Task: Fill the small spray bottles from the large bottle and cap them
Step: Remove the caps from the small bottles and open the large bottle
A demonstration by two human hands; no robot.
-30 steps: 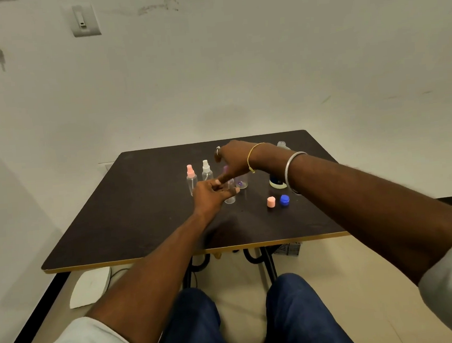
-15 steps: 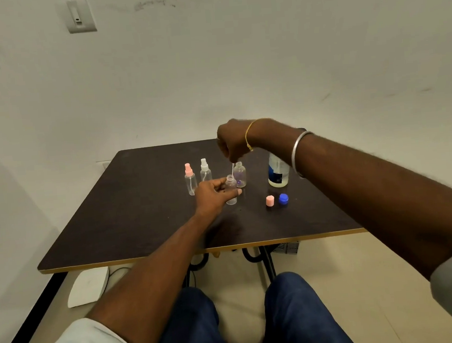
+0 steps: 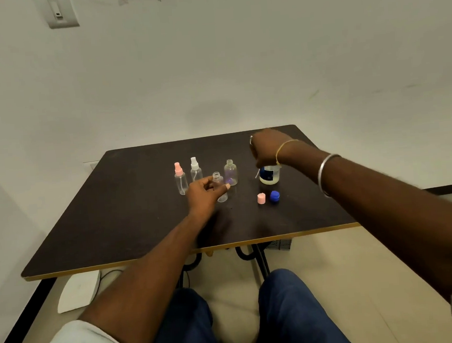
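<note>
Clear plastic, small spray bottles, four, stood upright in a loose row toward the far middle of a dark matt table [image 3: 114,207]. Entries are listed left to right.

1. Pink-topped bottle [image 3: 180,179]: cylindrical, sprayer fitted, left untouched.
2. White-topped bottle [image 3: 195,169]: set just beside it, sprayer fitted.
3. Open bottle [image 3: 218,184]: threaded neck bare. It is gripped by the left hand [image 3: 205,193], thumb and fingers closed round its body, and is judged to be steadied on the table for filling.
4. Second open bottle [image 3: 230,172]: stood free, just behind and to the right. A purple tint is seen near its base; its nature cannot be told.
5. Pink cap [image 3: 261,198] and blue cap [image 3: 274,196]: short cylinders, set side by side, judged parked within reach.
6. Large bottle [image 3: 269,174]: translucent, dark-labelled, upright behind the caps, its top hidden.
7. Right hand [image 3: 267,147]: held above the large bottle, fingers curled on a pump head [image 3: 257,173], of which only the thin white dip tube is shown. It is judged carried aside so that the necks are kept clear for pouring.
</note>
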